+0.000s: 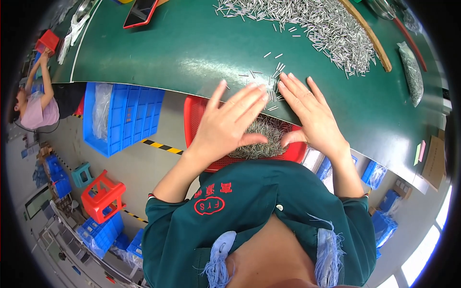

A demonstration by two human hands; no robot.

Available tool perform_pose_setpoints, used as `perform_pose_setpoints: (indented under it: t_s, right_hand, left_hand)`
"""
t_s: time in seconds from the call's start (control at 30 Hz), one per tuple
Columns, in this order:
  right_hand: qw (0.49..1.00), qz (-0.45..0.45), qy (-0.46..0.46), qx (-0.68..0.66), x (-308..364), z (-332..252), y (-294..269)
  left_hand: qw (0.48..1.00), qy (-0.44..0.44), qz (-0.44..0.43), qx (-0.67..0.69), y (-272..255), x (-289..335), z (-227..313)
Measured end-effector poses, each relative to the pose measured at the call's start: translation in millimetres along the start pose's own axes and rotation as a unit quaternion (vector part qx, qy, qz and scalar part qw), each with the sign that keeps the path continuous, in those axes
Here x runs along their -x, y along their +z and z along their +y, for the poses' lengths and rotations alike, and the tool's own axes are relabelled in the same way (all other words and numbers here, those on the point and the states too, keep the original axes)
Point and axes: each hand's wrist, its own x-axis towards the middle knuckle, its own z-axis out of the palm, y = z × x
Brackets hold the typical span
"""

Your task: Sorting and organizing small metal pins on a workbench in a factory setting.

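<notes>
My left hand (227, 119) lies palm down at the near edge of the green table (144, 62), fingers stretched out. Close beside it on the right, my right hand (309, 110) is flat too, its fingers spread. Small metal pins (270, 95) are scattered on the tabletop between and just beyond my fingertips. Under both hands, below the table edge, a red plastic basket (193, 117) holds a heap of similar pins (261, 139). My thumbs reach out over that basket. What lies beneath my palms is hidden.
A large pile of pins (312, 24) covers the far right of the table, beside a wooden strip (370, 33). A bag of pins (411, 72) and a red-edged phone (140, 12) lie there too. Blue crates (137, 115) and a red stool (102, 194) stand left; another person (41, 103) works far left.
</notes>
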Motion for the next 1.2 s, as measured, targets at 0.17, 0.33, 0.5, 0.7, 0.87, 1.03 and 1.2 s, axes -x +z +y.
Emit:
perform_pose_setpoints:
  t_s: [0.17, 0.33, 0.5, 0.7, 0.87, 1.03, 1.2]
  right_hand:
    - [0.998, -0.055, -0.026, 0.008, -2.8, -3.8, 2.1]
    - [0.999, -0.011, -0.012, 0.028, -13.8, 3.2, 1.1]
    - [0.999, -0.047, -0.002, 0.011, -12.4, 9.3, 2.6]
    - [0.999, 0.043, 0.006, 0.011, -38.0, 26.9, 5.9]
    - [0.999, -0.015, -0.032, 0.013, -18.1, 5.2, 8.2]
    - [0.996, -0.061, -0.059, -0.035, 7.7, -25.0, 7.4]
    - [0.962, -0.112, -0.034, -0.248, 11.2, -20.4, -1.7]
  left_hand:
    - [0.992, -0.103, 0.008, -0.075, -1.0, 0.8, -17.0]
    - [0.994, -0.086, -0.022, -0.057, 7.9, -13.6, -9.0]
    - [0.998, -0.040, -0.046, -0.002, 8.3, -22.6, -2.3]
    - [0.999, -0.040, -0.006, -0.031, 14.1, -52.2, -21.6]
    - [0.997, -0.003, -0.070, 0.018, 0.7, -28.5, -14.6]
    - [0.989, 0.003, -0.130, 0.067, -20.5, 10.3, 1.8]
    - [0.996, 0.021, -0.037, 0.073, -39.3, -1.0, -17.2]
